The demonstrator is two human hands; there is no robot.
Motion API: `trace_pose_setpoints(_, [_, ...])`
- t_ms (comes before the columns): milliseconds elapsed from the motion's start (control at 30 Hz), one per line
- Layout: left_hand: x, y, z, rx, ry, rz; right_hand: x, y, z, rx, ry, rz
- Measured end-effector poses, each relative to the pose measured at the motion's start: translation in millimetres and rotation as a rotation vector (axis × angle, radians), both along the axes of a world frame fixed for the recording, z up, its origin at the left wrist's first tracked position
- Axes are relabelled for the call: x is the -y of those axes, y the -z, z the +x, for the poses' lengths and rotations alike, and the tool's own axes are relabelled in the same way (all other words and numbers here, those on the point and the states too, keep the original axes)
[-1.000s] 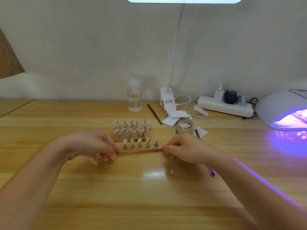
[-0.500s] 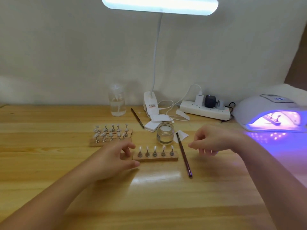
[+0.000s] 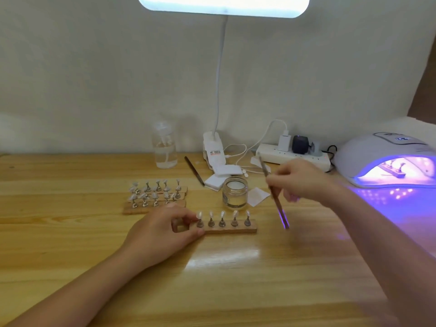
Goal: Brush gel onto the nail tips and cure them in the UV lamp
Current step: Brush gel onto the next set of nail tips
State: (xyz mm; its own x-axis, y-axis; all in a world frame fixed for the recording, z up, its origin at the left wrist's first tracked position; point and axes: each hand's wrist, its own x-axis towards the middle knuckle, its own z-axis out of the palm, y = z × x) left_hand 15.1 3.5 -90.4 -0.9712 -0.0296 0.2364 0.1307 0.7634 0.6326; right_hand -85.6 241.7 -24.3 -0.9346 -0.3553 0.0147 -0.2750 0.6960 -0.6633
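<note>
At frame centre, the left hand (image 3: 162, 234) pinches the end of a wooden strip holding five clear nail tips (image 3: 230, 228). Right of centre, the right hand (image 3: 304, 180) grips a thin brown brush (image 3: 274, 194) beside the small glass gel jar (image 3: 235, 192). At far right, the white UV lamp (image 3: 387, 159) glows purple.

Nail desk (UV lamp (image 3: 387, 159), nail tips (image 3: 221, 214))

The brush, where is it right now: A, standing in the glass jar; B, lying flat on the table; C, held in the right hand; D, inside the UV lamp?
C: the right hand grips the brush, tilted above the table.
</note>
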Motion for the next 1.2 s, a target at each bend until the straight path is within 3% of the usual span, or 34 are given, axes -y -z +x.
trace_pose_setpoints(100, [-2.8, -2.3, -4.1, 0.031, 0.048, -0.013, -6.8, -10.3, -6.3, 0.057, 0.060, -0.559])
trace_pose_setpoints(267, [-9.8, -4.3, -12.7, 0.043, 0.149, 0.000, -1.3, -15.3, -15.4, 0.313, 0.004, -0.984])
trace_pose_setpoints(433, [-15.5, -4.1, -20.6, 0.031, 0.149, 0.009, 11.2, -19.9, -25.4, 0.725, -0.226, -1.581])
trace_pose_setpoints(500, [-15.9, -1.6, -21.9, 0.030, 0.155, 0.035, 14.0, -15.9, -28.6, 0.768, -0.292, -1.748])
trace_pose_setpoints(600, [-15.5, 1.7, -22.2, 0.023, 0.148, 0.095, 21.6, -10.3, -28.1, 0.629, -0.225, -1.626])
trace_pose_setpoints(767, [-15.3, 2.8, -20.1, -0.020, 0.180, 0.125, 31.1, 1.7, -27.4, 0.189, 0.037, -1.061])
trace_pose_setpoints(1000, [-12.6, 5.8, -20.9, -0.041, 0.169, 0.220, 36.2, 8.6, -25.3, -0.182, 0.064, -0.562])
trace_pose_setpoints(1200, [-13.1, 7.2, -21.1, -0.056, 0.176, 0.228, 42.5, 16.2, -24.9, -0.360, 0.015, -0.326])
